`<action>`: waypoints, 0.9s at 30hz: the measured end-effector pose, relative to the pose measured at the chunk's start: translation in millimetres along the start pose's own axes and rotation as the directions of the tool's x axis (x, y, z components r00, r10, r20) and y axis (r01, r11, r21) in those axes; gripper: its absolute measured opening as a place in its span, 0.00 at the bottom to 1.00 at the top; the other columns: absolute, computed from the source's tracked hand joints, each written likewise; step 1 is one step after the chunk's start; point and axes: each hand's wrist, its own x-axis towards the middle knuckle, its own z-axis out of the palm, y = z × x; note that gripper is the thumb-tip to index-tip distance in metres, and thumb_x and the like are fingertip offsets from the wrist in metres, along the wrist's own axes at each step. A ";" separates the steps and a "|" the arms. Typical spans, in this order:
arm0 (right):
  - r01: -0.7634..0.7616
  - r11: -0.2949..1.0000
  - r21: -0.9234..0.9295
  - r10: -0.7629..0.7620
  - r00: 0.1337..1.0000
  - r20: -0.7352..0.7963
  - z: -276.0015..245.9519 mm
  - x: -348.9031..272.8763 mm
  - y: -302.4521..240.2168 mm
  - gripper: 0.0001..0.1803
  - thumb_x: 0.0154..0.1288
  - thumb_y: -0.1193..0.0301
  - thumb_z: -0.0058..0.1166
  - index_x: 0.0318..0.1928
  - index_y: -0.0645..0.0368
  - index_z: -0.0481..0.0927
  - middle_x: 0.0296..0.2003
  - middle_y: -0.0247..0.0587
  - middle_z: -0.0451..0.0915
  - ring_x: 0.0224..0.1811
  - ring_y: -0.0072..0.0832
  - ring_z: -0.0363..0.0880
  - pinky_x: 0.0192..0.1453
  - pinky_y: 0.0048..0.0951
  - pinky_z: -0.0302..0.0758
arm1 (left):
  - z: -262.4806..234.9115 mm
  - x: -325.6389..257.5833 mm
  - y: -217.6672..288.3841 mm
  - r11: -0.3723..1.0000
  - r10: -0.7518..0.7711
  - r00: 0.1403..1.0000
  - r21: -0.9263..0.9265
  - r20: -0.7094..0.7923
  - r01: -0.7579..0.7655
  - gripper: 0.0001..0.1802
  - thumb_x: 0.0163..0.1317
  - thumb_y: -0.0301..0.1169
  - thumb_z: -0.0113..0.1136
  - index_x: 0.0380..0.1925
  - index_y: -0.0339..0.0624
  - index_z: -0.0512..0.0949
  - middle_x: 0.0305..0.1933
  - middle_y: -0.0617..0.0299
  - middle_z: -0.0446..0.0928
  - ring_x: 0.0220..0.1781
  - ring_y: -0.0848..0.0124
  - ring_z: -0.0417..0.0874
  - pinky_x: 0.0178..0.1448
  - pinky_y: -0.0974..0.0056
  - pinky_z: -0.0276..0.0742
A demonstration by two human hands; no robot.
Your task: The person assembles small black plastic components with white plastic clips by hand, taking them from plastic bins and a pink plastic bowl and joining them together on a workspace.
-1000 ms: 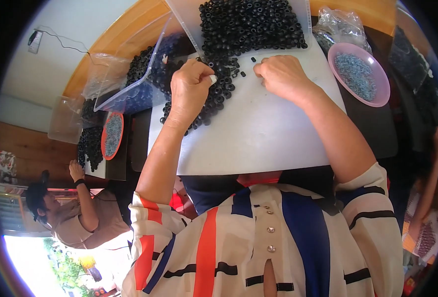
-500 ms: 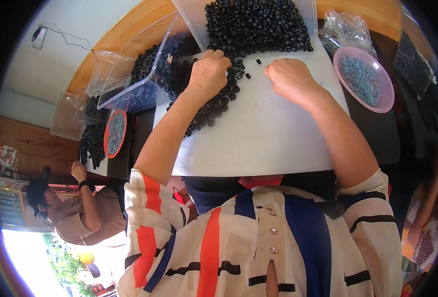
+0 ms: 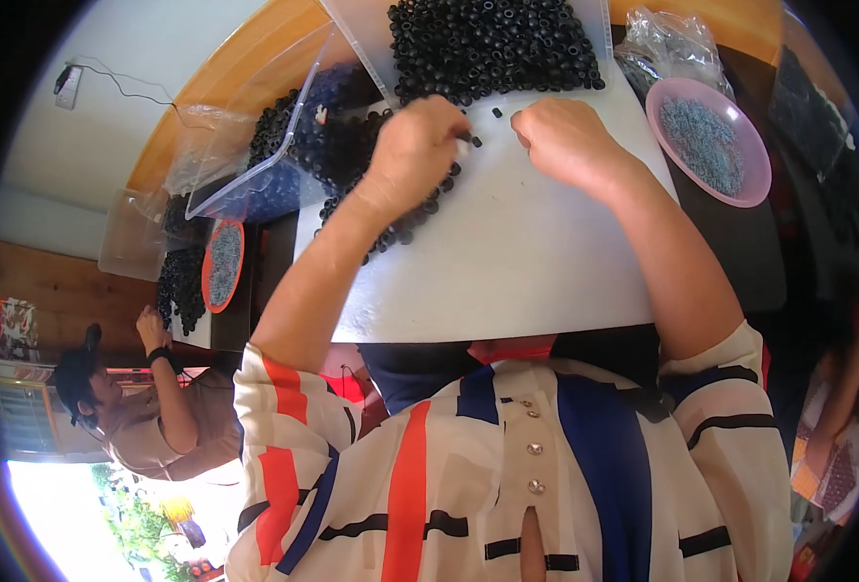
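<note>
My left hand (image 3: 418, 145) is curled over the right edge of a loose pile of small black ring-shaped parts (image 3: 429, 206). Its fingertips are pinched together beside a small black part (image 3: 476, 142), with something white at them; what they hold is too small to name. Across a short gap, my right hand (image 3: 567, 141) is closed above the white board (image 3: 507, 262), its fingers bent under so that their contents are hidden. One loose black part (image 3: 497, 113) lies on the board between the hands.
A clear bin (image 3: 497, 48) full of black parts stands at the far side. Another clear bin (image 3: 255, 184) tips toward the pile at left. A pink bowl (image 3: 709, 141) of small grey-blue pieces sits right; an orange bowl (image 3: 224, 267) sits left, near another person (image 3: 158, 407).
My left hand has shifted right and slightly nearer, over the loose parts by the pile. My right hand has moved slightly left and away from me, still closed.
</note>
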 end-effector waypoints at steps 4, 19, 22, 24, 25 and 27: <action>0.015 0.999 -0.040 -0.015 1.000 0.000 -2.1 -0.8 0.5 0.04 0.49 0.81 0.52 0.26 0.66 0.81 0.28 0.55 0.81 0.33 0.49 0.82 0.34 0.44 0.78 | 27.2 -21.9 21.7 0.993 0.033 0.988 -0.121 0.150 -0.015 0.12 0.48 0.17 0.59 0.35 0.36 0.81 0.30 0.55 0.75 0.35 0.64 0.80 0.40 0.64 0.76; -0.064 0.991 -0.117 0.060 0.997 -0.039 1.1 -1.1 0.1 0.05 0.50 0.82 0.50 0.26 0.63 0.79 0.29 0.51 0.80 0.34 0.49 0.80 0.37 0.46 0.75 | 30.7 -33.2 25.2 0.983 0.126 0.992 0.133 -0.015 -0.123 0.12 0.48 0.18 0.59 0.34 0.40 0.81 0.34 0.57 0.75 0.40 0.59 0.79 0.41 0.57 0.78; -0.048 0.986 -0.162 0.042 0.998 -0.041 -1.0 -1.8 -3.2 0.05 0.50 0.81 0.51 0.26 0.64 0.80 0.30 0.52 0.80 0.35 0.48 0.81 0.38 0.46 0.76 | 32.4 -31.0 27.6 0.986 0.128 0.992 0.108 -0.012 -0.126 0.12 0.48 0.18 0.59 0.34 0.40 0.81 0.33 0.57 0.74 0.40 0.58 0.79 0.42 0.57 0.78; -0.045 0.984 -0.172 0.041 0.999 -0.027 -2.6 -2.1 -3.8 0.05 0.50 0.81 0.51 0.27 0.64 0.80 0.30 0.52 0.81 0.36 0.47 0.81 0.38 0.45 0.77 | 33.3 -28.4 29.2 0.978 0.179 0.984 0.112 -0.026 -0.175 0.06 0.44 0.20 0.63 0.25 0.40 0.79 0.31 0.59 0.74 0.37 0.59 0.76 0.38 0.57 0.78; -0.036 0.985 -0.169 0.031 0.999 -0.030 -3.0 -2.5 -3.5 0.05 0.49 0.81 0.52 0.27 0.64 0.81 0.30 0.52 0.81 0.36 0.47 0.81 0.38 0.45 0.77 | 31.9 -28.0 30.9 0.978 0.180 0.983 0.112 -0.026 -0.176 0.06 0.44 0.20 0.63 0.25 0.40 0.79 0.31 0.59 0.74 0.37 0.59 0.76 0.38 0.57 0.78; -0.028 0.986 -0.166 0.023 0.999 -0.035 -2.1 -3.1 -2.0 0.05 0.49 0.81 0.52 0.27 0.65 0.81 0.30 0.52 0.81 0.36 0.47 0.82 0.38 0.45 0.77 | 27.5 -27.7 35.1 0.981 0.116 0.990 0.143 0.085 -0.128 0.08 0.47 0.20 0.61 0.30 0.39 0.80 0.33 0.57 0.74 0.41 0.57 0.78 0.43 0.56 0.77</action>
